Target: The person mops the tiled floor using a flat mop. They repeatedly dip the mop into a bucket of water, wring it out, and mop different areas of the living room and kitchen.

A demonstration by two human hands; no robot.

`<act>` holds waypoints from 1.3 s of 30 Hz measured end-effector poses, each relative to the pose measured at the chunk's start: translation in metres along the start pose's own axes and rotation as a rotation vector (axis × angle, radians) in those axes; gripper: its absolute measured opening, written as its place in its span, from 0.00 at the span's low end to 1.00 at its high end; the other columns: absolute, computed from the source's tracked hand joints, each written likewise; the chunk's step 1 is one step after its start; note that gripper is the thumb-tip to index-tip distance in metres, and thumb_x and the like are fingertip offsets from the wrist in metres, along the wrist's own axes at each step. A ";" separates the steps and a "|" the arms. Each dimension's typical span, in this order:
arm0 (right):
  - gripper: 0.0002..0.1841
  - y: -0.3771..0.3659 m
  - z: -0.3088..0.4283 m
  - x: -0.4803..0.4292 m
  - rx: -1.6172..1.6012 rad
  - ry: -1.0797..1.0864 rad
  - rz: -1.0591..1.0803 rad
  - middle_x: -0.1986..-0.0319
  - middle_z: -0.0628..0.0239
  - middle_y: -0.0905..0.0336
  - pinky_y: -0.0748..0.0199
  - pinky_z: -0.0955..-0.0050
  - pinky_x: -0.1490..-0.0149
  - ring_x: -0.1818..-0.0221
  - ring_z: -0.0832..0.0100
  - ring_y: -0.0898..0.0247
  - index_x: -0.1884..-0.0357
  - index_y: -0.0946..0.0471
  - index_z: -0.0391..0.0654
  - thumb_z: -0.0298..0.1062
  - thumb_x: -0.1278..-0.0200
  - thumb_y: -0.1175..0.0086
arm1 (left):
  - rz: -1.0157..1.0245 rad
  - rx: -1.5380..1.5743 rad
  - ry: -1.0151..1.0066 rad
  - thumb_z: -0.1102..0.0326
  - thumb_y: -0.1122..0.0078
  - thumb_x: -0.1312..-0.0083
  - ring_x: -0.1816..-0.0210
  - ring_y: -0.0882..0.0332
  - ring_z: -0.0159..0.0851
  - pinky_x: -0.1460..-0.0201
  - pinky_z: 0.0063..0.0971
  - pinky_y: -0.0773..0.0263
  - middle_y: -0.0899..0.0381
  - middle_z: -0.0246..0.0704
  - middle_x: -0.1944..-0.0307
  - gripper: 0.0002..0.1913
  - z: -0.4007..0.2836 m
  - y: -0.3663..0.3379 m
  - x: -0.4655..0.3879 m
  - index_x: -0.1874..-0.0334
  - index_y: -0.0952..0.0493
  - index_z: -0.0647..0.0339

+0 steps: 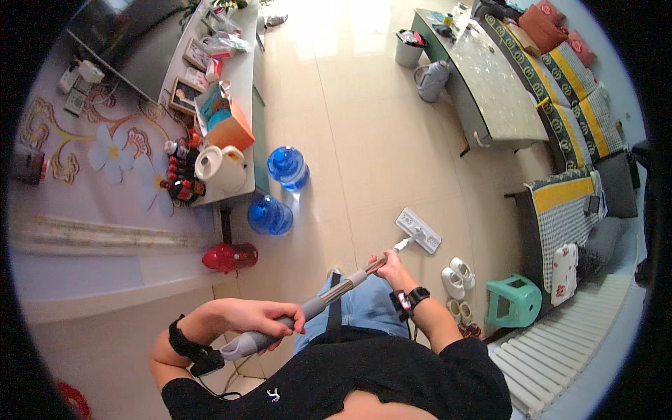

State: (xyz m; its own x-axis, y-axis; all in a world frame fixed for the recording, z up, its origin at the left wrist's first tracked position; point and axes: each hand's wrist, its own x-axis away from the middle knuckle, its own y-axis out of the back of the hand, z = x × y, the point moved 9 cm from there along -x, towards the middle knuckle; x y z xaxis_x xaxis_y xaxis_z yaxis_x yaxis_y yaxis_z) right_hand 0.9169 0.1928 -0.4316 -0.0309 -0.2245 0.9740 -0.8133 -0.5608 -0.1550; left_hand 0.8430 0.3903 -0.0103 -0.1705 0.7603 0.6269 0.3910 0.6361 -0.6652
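Note:
A flat mop with a grey and metal handle (pixel 336 292) slants across my body. My left hand (pixel 268 320) is closed around the grey grip near its upper end. Lower down the pole, my right hand (pixel 387 265) wraps around the shaft. The mop's flat rectangular head (pixel 418 231) rests on the tiled floor (pixel 378 173), ahead of me and to the right. Just right of the head stand white shoes (pixel 458 278). Each wrist wears a black strap with a small device on it.
Two blue water jugs (pixel 289 168) stand beside the cluttered cabinet (pixel 257 79) at left, near a red canister (pixel 230 257). On the right are a green plastic stool (pixel 513 302), a table (pixel 493 79), a grey thermos flask (pixel 431 81), a trash bin (pixel 409 50), a sofa (pixel 569 210) and a radiator (pixel 562 336).

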 end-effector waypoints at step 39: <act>0.09 -1.022 0.159 -0.090 0.485 -0.177 0.307 0.75 0.57 0.34 0.26 0.65 0.69 0.74 0.62 0.32 0.62 0.40 0.37 0.33 0.36 0.63 | -0.458 -0.598 -0.219 0.65 0.47 0.44 0.62 0.37 0.32 0.57 0.20 0.39 0.37 0.36 0.63 0.11 -0.713 0.554 0.068 0.60 0.32 0.59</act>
State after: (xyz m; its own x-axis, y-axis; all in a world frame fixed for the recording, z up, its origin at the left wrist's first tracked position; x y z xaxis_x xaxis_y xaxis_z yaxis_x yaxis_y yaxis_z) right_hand 1.8435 0.6593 -0.3875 -0.0915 -0.5397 0.8369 -0.4235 -0.7395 -0.5232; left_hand 1.6931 0.7010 -0.0468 -0.5827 0.4872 0.6505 0.6486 0.7610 0.0110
